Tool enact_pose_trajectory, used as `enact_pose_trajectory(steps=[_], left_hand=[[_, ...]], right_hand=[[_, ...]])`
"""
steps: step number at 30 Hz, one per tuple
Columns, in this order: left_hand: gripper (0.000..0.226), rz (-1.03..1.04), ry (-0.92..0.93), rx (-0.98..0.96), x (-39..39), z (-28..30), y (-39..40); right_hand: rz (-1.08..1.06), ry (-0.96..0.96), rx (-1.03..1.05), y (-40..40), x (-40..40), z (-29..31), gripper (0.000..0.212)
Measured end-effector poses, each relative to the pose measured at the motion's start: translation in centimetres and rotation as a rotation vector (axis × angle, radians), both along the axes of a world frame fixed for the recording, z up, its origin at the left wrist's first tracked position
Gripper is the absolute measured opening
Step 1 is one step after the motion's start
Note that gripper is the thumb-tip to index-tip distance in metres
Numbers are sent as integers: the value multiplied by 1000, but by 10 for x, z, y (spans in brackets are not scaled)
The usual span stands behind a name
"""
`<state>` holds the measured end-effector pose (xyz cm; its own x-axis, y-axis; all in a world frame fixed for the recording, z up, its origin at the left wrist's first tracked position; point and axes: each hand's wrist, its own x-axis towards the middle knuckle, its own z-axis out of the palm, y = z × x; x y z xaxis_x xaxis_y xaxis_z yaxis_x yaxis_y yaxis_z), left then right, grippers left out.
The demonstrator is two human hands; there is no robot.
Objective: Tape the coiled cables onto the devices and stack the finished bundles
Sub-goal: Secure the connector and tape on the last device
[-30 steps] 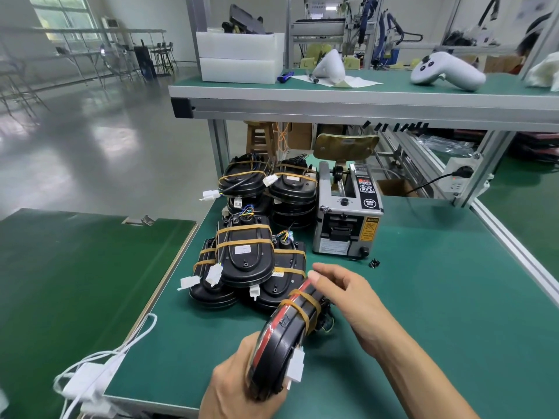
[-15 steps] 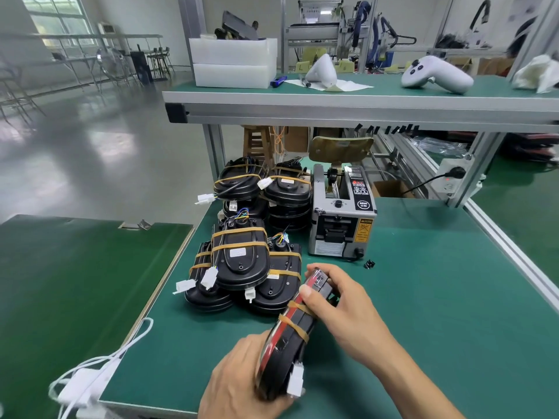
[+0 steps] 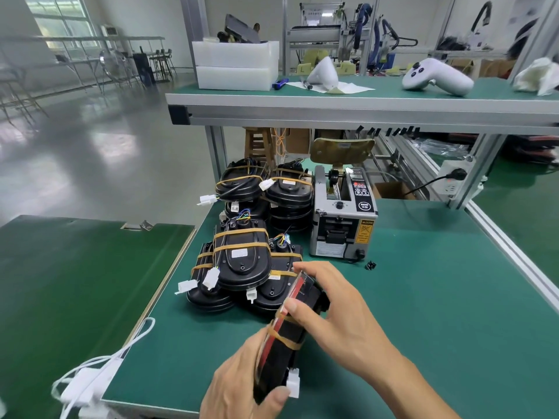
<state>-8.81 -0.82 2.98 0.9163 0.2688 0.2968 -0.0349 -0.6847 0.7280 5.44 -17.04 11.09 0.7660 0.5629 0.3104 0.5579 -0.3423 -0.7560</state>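
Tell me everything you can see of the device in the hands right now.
The device is black glossy plastic with a red strip under a clear edge, held on edge above the green table. Two tan tape bands wrap it; a white connector hangs near its lower end. The left hand grips the lower end, the right hand the upper.

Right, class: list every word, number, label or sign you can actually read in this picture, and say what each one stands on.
Nothing reads clearly.
Tape dispenser: yellow warning label with a crossed-out symbol, wording too small; round black badge, lettering blurred; red display and white front sticker, unreadable.
Stacked bundles: white stickers, print too small.
Held device, gripped by left hand and right hand: no readable text.
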Motion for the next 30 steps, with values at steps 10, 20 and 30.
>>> enact_pose_trajectory(steps=[10, 20, 30], left_hand=[[94, 29, 91, 26, -3, -23, -2], [89, 130, 185, -10, 0, -39, -3], [92, 143, 174, -59, 2, -39, -2]], right_hand=[[-26, -124, 35, 9, -30, 3, 41], [0, -89, 155, -1, -19, 22, 50], [-664, 364, 141, 11, 106, -21, 41]])
